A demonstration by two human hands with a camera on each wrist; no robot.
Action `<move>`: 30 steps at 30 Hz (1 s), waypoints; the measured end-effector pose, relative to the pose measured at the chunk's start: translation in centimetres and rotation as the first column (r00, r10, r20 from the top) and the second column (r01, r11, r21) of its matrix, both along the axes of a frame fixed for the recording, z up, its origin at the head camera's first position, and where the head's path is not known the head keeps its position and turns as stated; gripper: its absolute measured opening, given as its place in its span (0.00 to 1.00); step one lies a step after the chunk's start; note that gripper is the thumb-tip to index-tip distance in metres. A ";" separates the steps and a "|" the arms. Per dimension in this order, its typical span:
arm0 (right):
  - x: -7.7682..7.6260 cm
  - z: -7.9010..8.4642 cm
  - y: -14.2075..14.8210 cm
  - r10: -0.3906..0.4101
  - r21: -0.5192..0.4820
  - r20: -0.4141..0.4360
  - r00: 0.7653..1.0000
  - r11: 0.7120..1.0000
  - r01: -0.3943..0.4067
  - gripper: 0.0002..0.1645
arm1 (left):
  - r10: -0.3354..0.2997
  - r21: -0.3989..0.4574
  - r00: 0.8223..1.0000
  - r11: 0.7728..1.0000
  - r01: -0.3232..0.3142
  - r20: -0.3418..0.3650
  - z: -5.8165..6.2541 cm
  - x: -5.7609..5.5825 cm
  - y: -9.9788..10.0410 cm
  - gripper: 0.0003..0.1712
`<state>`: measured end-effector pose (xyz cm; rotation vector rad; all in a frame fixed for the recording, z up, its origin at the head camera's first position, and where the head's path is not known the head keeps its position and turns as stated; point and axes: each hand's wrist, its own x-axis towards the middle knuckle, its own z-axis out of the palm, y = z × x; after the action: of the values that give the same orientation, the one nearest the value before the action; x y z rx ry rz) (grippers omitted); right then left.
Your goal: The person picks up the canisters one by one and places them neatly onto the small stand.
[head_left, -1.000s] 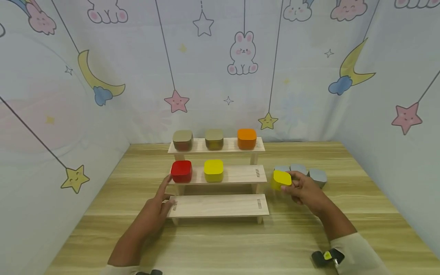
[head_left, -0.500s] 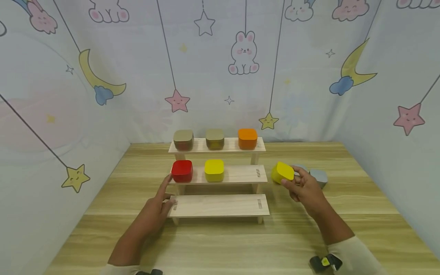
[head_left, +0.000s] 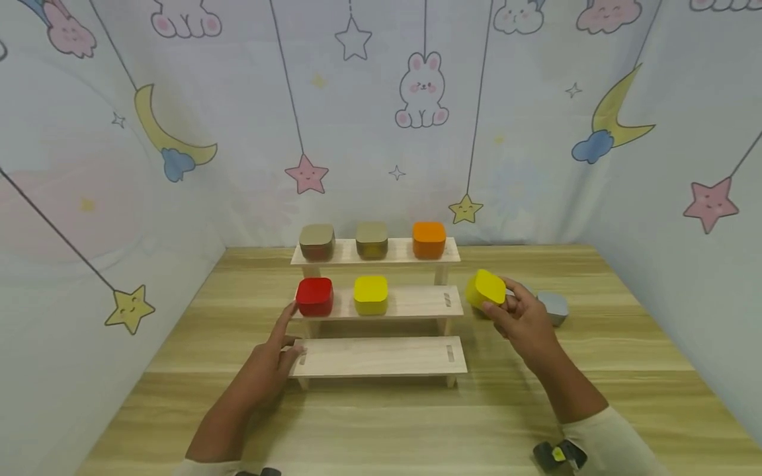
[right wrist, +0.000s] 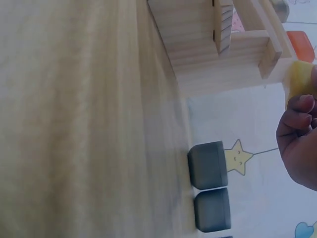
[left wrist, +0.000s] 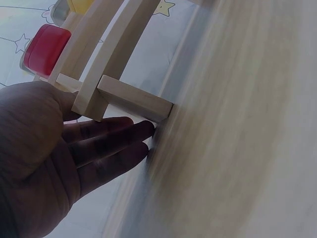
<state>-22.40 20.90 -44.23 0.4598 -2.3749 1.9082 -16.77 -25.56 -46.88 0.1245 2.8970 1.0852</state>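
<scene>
Fingers (head_left: 518,289) of right hand (head_left: 528,324) pinching tilted yellow block (head_left: 490,288), left hand (head_left: 268,370) touching wooden stand (head_left: 381,357), fingers (left wrist: 111,142) straight

Head cam looks forward and down at the whole wooden shelf (head_left: 381,357); wrist cams sit way closer, tipped sideways, each sharing one end.

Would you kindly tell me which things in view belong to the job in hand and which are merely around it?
Part of the job, it seems:
Yellow block, held in the right hand
Wooden stand, touched by the left hand
Red block, second yellow block, orange block and two tan blocks on it
Grey blocks beside it, perhaps waiting

Apparently just around:
Printed backdrop
Table
</scene>
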 end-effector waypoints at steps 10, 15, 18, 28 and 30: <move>-0.1 2.0 -0.8 0.117 0.173 -0.077 0.990 0.980 -0.102 0.37 | 0.006 0.001 1.000 1.000 -0.006 -0.003 0.0 0.1 0.0 0.53; -0.4 2.9 -1.6 0.154 0.281 -0.059 0.986 0.951 -0.132 0.38 | 0.003 0.001 1.000 1.000 -0.003 -0.003 -0.1 0.1 -0.2 0.53; -0.5 3.5 -2.1 0.172 0.344 -0.061 0.983 0.928 -0.141 0.38 | 0.000 0.002 1.000 1.000 0.000 -0.008 0.0 0.1 -0.1 0.53; -0.8 4.7 -4.1 0.250 0.398 0.010 0.968 0.887 -0.233 0.37 | -0.007 -0.004 0.999 1.000 0.007 -0.036 -0.2 0.0 -0.2 0.52; -0.9 4.9 -4.4 0.257 0.419 0.014 0.966 0.876 -0.239 0.39 | -0.015 -0.005 0.998 1.000 0.014 -0.059 -0.3 0.1 -0.2 0.52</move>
<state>-23.26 16.48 -39.29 0.8605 -2.8158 1.4291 -16.67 -25.78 -47.15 0.1803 2.9455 1.0906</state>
